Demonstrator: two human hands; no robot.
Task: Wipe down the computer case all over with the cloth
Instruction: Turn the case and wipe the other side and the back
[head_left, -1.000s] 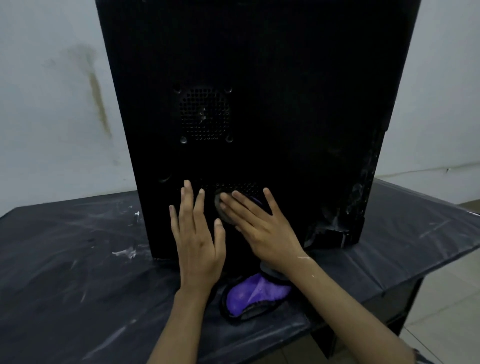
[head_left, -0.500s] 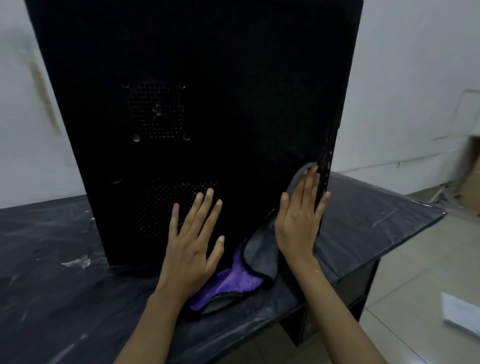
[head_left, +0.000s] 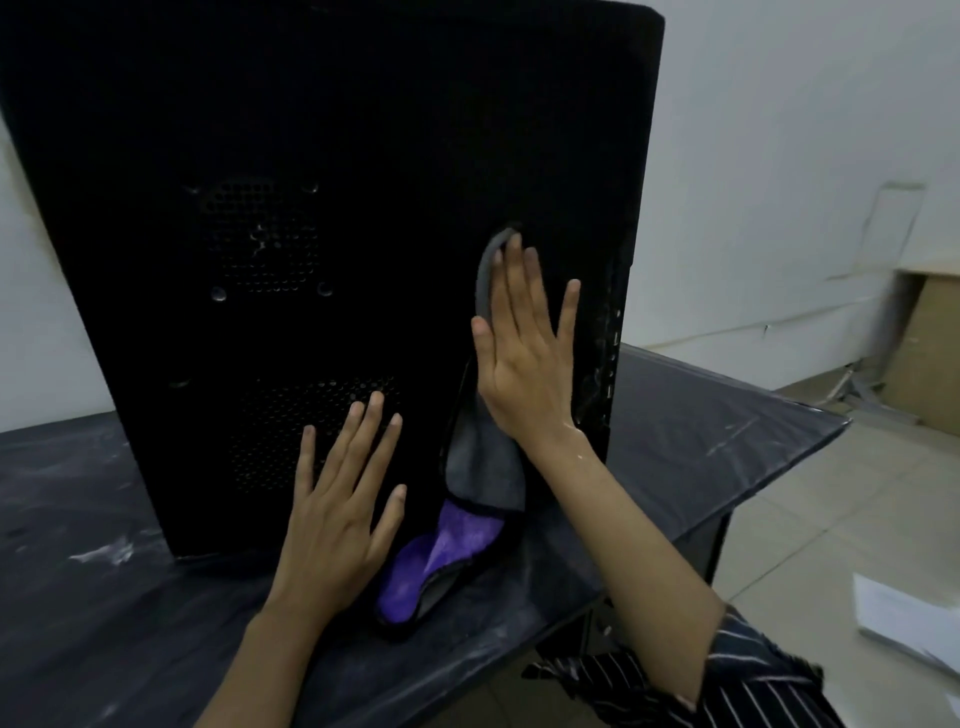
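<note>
The wipe of the side panel is in hand — the flat, open right hand (head_left: 524, 358) presses the grey-and-purple cloth (head_left: 480, 467) against the black computer case (head_left: 332, 156) standing on the surface (head_left: 701, 431), the open left hand (head_left: 337, 519) braces it — next, I judge, come the untouched upper panel and other faces.

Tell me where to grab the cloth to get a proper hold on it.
Pinch the loose grey fold of the cloth hanging just below the right hand, coming in from the person's side. The upper part is pinned flat against the computer case under that flat hand, while the hanging fold looks free of the panel.
</note>
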